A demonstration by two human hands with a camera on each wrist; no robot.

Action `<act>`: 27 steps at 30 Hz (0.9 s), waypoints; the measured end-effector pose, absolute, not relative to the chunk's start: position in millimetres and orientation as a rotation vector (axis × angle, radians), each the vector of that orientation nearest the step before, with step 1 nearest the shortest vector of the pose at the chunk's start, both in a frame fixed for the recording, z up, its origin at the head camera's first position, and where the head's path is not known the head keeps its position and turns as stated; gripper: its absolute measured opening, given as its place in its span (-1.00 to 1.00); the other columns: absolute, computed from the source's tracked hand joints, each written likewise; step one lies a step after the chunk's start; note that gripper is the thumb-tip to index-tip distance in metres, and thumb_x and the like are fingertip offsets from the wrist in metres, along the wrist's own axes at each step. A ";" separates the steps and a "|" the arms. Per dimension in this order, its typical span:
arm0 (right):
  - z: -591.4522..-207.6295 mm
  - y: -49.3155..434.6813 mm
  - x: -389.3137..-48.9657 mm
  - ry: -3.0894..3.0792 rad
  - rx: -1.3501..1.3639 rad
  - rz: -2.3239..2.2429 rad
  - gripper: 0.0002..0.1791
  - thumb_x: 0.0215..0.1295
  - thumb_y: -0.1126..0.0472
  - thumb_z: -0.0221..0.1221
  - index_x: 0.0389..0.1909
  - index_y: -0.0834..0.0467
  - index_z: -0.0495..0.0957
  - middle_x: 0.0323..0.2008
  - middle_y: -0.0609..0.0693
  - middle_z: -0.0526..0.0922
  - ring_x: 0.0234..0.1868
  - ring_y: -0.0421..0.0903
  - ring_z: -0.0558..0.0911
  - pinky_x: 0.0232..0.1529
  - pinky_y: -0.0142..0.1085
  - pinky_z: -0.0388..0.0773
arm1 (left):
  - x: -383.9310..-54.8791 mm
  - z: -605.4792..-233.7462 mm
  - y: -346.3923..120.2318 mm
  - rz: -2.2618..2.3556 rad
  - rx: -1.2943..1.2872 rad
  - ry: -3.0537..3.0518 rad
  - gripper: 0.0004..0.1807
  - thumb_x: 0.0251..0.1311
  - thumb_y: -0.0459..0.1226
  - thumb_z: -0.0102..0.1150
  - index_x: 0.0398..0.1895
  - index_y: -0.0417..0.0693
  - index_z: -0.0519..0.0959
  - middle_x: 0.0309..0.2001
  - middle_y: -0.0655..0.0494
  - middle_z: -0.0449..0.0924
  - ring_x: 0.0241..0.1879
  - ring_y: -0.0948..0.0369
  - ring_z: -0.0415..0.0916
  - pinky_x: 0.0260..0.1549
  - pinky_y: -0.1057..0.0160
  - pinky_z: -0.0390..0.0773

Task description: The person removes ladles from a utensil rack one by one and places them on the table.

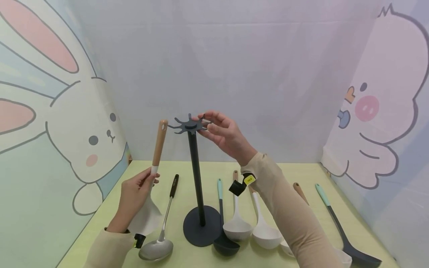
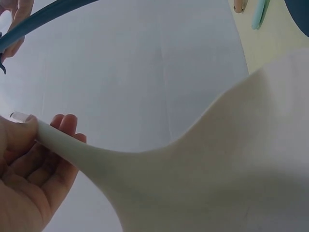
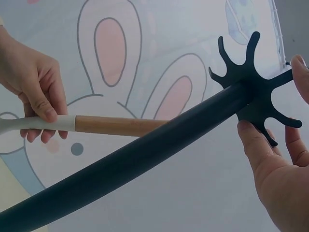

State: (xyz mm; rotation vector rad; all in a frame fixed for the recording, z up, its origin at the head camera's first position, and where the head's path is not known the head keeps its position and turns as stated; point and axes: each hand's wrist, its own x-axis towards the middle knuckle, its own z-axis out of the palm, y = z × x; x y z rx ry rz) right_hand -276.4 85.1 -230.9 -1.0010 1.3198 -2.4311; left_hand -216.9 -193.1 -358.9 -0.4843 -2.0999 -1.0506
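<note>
My left hand pinches the white neck of a spatula between thumb and fingers. The spatula stands nearly upright, its wooden handle up and its broad white blade down. Its handle end, with a hanging hole, is beside the hooks of a black utensil stand, left of them. My right hand grips the stand's hook ring from the right, thumb and fingers about the hooks. No utensil hangs on the visible hooks. In the right wrist view the pole crosses in front of the handle's end.
A steel ladle lies left of the stand's round base. To the right lie a black ladle, two white ladles and a black turner with a mint handle. My right sleeve partly covers other utensils. Cartoon-printed cloth walls surround the table.
</note>
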 end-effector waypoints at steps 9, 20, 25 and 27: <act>-232.6 85.3 -278.8 1.312 -1.010 -2.426 -0.32 -0.18 0.08 0.60 -0.04 0.21 0.49 0.05 0.10 0.55 0.30 0.13 0.42 0.29 -0.09 0.37 | -224.2 -369.3 -205.2 -1.105 -0.357 -2.239 -0.78 0.24 -0.55 0.19 -0.05 -0.48 0.63 -0.31 -0.19 0.73 -0.42 0.21 0.71 -0.41 0.66 0.44; -232.6 85.4 -278.0 1.337 -1.008 -2.430 -0.28 -0.20 0.05 0.60 -0.04 0.21 0.47 0.06 0.09 0.54 0.26 0.03 0.47 0.29 -0.08 0.36 | -234.9 -379.8 -216.4 -1.141 -0.201 -2.399 -0.76 0.34 -0.46 0.15 0.00 -0.43 0.63 -0.30 -0.20 0.73 -0.38 0.02 0.71 -0.43 0.52 0.49; -233.5 84.9 -279.0 1.336 -1.015 -2.431 -0.27 -0.20 0.04 0.60 -0.02 0.20 0.45 0.06 0.09 0.53 0.23 0.01 0.49 0.30 -0.06 0.35 | -239.4 -385.2 -223.4 -1.192 -0.117 -2.470 -0.72 0.38 -0.44 0.10 0.07 -0.44 0.59 -0.24 -0.23 0.72 -0.34 -0.02 0.71 -0.41 0.43 0.53; -233.9 84.7 -279.2 1.335 -1.017 -2.431 -0.27 -0.20 0.04 0.60 -0.02 0.20 0.45 0.06 0.09 0.53 0.22 0.01 0.50 0.30 -0.06 0.35 | -240.9 -387.0 -225.8 -1.216 -0.093 -2.492 -0.71 0.40 -0.43 0.08 0.09 -0.44 0.57 -0.21 -0.25 0.71 -0.34 0.01 0.71 -0.40 0.42 0.53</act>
